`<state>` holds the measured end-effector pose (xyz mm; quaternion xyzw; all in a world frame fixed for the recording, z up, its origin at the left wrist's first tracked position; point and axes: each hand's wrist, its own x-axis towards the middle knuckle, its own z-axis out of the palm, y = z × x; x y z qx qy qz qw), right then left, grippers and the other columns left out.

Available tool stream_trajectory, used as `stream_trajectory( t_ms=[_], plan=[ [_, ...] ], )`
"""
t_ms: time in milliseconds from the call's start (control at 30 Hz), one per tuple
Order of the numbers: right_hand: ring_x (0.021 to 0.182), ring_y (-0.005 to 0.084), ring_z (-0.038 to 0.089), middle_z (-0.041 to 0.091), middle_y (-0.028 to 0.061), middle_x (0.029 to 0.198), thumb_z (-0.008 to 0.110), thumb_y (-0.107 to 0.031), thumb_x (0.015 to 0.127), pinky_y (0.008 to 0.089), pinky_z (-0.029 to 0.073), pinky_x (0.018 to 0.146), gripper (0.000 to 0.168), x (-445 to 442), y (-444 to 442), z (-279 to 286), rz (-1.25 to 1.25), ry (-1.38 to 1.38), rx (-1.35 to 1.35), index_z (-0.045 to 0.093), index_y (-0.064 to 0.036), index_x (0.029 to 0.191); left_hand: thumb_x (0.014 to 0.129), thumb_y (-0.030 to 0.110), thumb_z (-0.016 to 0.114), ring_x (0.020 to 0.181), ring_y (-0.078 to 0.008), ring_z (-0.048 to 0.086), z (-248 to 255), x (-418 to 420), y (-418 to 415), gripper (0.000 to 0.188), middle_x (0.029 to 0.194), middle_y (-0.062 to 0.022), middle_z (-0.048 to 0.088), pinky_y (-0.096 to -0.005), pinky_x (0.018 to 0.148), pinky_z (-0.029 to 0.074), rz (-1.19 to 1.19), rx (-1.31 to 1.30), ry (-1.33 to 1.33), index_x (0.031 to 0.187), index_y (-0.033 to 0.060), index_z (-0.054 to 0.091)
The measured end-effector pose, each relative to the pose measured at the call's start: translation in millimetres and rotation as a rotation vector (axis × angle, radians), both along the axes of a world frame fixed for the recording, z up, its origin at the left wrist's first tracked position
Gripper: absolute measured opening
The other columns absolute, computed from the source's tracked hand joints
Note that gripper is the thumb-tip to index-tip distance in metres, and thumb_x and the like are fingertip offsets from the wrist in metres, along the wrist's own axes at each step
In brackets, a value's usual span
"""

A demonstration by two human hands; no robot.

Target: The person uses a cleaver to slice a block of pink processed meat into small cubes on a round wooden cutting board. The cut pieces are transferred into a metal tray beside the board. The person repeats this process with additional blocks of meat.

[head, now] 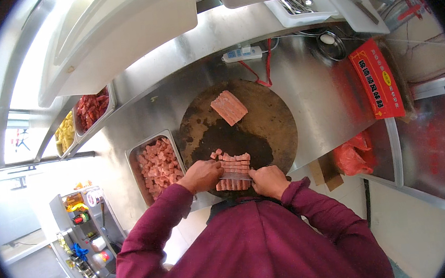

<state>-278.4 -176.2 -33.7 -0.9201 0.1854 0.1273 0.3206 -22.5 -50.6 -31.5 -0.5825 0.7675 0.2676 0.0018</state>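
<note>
On a round wooden chopping block lies a pink meat block, apart from the cut meat nearer my body. My right hand is closed at the handle end of a knife, whose blade spans the near meat. My left hand rests at the blade's other end, its fingertips on or beside the blade; the exact contact is hidden. Beyond the blade lie cut meat strips and a few small cubes; a ridged piece is on the near side.
A metal tray of diced meat stands left of the block. Farther left are trays of red pieces and yellow pieces. A power strip with a red cord, a metal bowl and a red packet lie beyond and right.
</note>
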Motion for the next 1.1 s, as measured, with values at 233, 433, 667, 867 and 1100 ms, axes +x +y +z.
stream_trajectory(
  t_ms=[233, 433, 667, 867, 1100],
  plan=[
    [0.071, 0.0402, 0.073, 0.072, 0.0204, 0.076, 0.064, -0.02, 0.09, 0.0537, 0.058, 0.065, 0.017, -12, 9, 23, -0.008, -0.039, -0.003, 0.067, -0.003, 0.093, 0.081, 0.013, 0.07, 0.095, -0.0308, 0.068, 39, -18, 14, 0.018, 0.1, -0.0113, 0.064, -0.0434, 0.078, 0.056, 0.065, 0.01, -0.026, 0.096, 0.0035, 0.067],
    [0.072, 0.0405, 0.073, 0.072, 0.0208, 0.076, 0.062, -0.019, 0.09, 0.0543, 0.058, 0.066, 0.017, -13, 13, 14, -0.006, -0.041, 0.006, 0.068, -0.004, 0.095, 0.078, 0.013, 0.072, 0.096, -0.0304, 0.067, 31, -19, 20, 0.021, 0.101, -0.0109, 0.064, -0.0434, 0.079, 0.055, 0.071, 0.001, -0.024, 0.096, 0.0034, 0.066],
    [0.072, 0.0409, 0.074, 0.072, 0.0217, 0.077, 0.062, -0.019, 0.089, 0.0545, 0.058, 0.066, 0.018, -16, 15, 10, -0.02, -0.035, -0.009, 0.069, -0.004, 0.096, 0.078, 0.013, 0.071, 0.094, -0.0315, 0.068, 25, -22, 19, 0.021, 0.099, -0.0113, 0.065, -0.0443, 0.078, 0.055, 0.08, -0.01, -0.01, 0.096, 0.004, 0.066],
    [0.072, 0.0393, 0.074, 0.073, 0.0205, 0.078, 0.063, -0.019, 0.089, 0.0525, 0.06, 0.066, 0.017, -18, 14, 11, 0.001, 0.008, -0.029, 0.069, -0.003, 0.095, 0.079, 0.012, 0.069, 0.095, -0.0323, 0.069, 24, -23, 17, 0.019, 0.1, -0.0125, 0.066, -0.045, 0.079, 0.055, 0.062, 0.008, -0.02, 0.097, 0.0041, 0.066],
    [0.072, 0.0384, 0.075, 0.074, 0.0197, 0.078, 0.062, -0.017, 0.089, 0.0514, 0.06, 0.066, 0.017, -14, 14, 12, 0.01, 0.034, -0.039, 0.069, -0.003, 0.096, 0.081, 0.015, 0.07, 0.096, -0.0318, 0.069, 15, -19, 18, 0.02, 0.099, -0.0117, 0.066, -0.0439, 0.08, 0.056, 0.04, -0.002, 0.017, 0.097, 0.0048, 0.066]
  ],
)
